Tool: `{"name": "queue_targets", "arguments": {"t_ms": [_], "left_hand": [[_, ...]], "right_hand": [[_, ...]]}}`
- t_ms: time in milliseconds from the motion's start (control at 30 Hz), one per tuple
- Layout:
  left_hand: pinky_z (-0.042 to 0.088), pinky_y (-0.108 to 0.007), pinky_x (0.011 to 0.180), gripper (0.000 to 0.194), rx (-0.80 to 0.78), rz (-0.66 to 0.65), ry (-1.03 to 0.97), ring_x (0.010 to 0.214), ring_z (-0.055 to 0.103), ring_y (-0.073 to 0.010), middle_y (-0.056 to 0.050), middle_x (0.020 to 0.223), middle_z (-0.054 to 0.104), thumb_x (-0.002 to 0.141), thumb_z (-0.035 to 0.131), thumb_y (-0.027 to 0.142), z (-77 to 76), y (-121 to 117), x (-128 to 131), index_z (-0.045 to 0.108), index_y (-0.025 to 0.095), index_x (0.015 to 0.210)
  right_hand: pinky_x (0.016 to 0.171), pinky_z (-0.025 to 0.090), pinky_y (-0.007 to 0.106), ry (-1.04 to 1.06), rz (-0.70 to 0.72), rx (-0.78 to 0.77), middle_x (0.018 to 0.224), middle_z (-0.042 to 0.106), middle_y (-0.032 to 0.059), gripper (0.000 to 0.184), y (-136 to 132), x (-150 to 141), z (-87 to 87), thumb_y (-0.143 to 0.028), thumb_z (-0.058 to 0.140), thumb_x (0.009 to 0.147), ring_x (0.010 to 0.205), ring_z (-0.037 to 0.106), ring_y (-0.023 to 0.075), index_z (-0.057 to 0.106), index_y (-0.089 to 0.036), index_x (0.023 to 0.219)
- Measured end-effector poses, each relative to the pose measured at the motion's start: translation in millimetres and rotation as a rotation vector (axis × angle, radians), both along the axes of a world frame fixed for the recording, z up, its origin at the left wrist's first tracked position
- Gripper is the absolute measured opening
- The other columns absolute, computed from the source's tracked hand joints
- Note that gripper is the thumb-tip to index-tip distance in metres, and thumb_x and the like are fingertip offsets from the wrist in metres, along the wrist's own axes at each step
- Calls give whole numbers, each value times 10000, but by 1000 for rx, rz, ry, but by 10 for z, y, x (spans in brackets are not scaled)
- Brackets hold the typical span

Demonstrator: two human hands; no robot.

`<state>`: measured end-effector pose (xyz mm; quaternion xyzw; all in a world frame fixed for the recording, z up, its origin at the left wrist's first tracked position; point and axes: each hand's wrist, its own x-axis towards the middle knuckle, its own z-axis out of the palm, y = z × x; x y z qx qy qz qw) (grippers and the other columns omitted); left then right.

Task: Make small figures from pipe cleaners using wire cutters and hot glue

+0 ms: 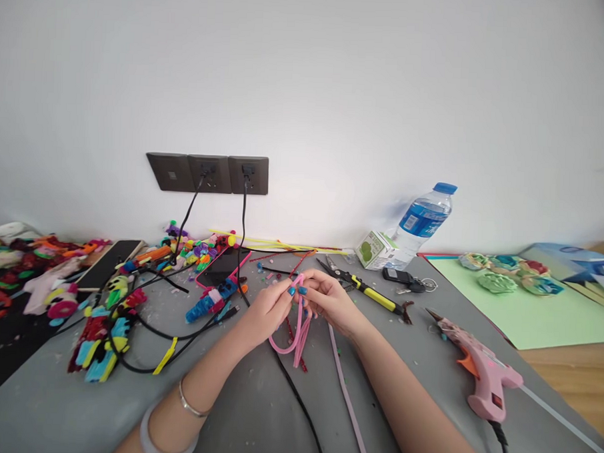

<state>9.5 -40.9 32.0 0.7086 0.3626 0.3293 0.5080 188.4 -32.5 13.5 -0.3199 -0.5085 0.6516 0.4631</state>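
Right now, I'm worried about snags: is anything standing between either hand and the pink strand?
Nothing visible does: the left hand and right hand already have the pink strand in their grip. A black cable and a red glittery strand lie near its loops, but not between it and the fingers.

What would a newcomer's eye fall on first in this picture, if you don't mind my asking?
Probably the two hands, left and right, meeting at the centre over a looped pink strand. Next might come the pink glue gun lying at the right, and the blue-capped bottle by the wall. The jumble of bright fuzzy pieces at the left also stands out.
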Motion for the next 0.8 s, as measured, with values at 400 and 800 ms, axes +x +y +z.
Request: {"name": "queue_targets", "arguments": {"t_ms": [400, 800], "left_hand": [[243, -257, 490, 363, -36, -30, 64, 436, 309, -103, 74, 462, 370, 992, 368, 439, 29, -25, 24, 499, 191, 760], [326, -247, 546, 504, -166, -43, -91, 605, 466, -125, -29, 696, 592, 939, 414, 585, -50, 8, 64, 605, 148, 780]], "right_hand": [[341, 333, 171, 13, -37, 17, 575, 664, -22, 291, -2, -41, -25, -466, 742, 813, 358, 437, 56, 651, -197, 878], [385, 386, 192, 88, -95, 40, 597, 645, -42, 301, 2, -35, -8, -457, 751, 816, 415, 571, 96, 585, -206, 835]]}}
